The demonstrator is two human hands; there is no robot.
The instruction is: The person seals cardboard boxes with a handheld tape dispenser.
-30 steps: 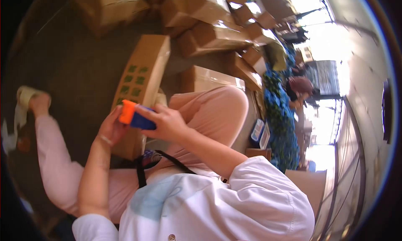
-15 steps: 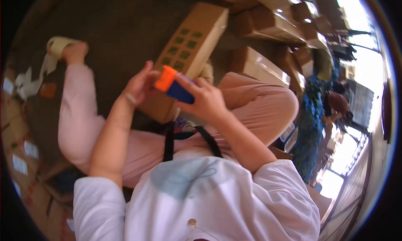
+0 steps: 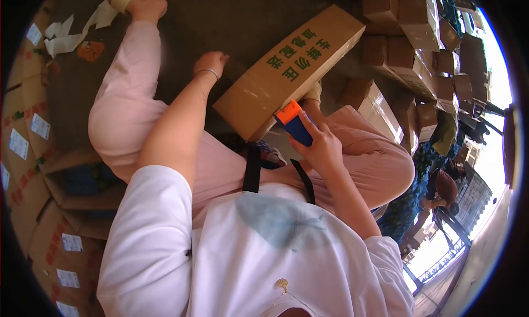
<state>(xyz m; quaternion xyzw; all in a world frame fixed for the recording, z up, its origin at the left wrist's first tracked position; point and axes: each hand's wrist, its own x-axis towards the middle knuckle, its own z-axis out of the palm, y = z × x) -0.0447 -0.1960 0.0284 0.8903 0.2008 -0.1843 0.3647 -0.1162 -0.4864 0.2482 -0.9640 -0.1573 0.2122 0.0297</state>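
Note:
My right hand [image 3: 326,151] grips a blue handheld tool with an orange end [image 3: 297,123], its index finger stretched along the blue body. The orange end lies over the near edge of a long cardboard box [image 3: 270,91] with green printed characters, which rests slantwise on the floor between my legs. My left hand [image 3: 212,65], a bracelet at its wrist, is up to the left of the box and apart from it. Its fingers are curled in, and whatever they may hold is hidden.
Cardboard boxes [image 3: 410,63] are stacked at the upper right. Cartons with white labels [image 3: 33,135] line the left edge, beside an open box [image 3: 88,179]. Crumpled white paper [image 3: 63,41] lies near my slippered foot. Another person [image 3: 443,190] is at the far right.
My left hand has left the tool's orange end and moved away to the upper left, its fingers now curled. My right hand has brought the tool to the box's near edge. The view has shifted.

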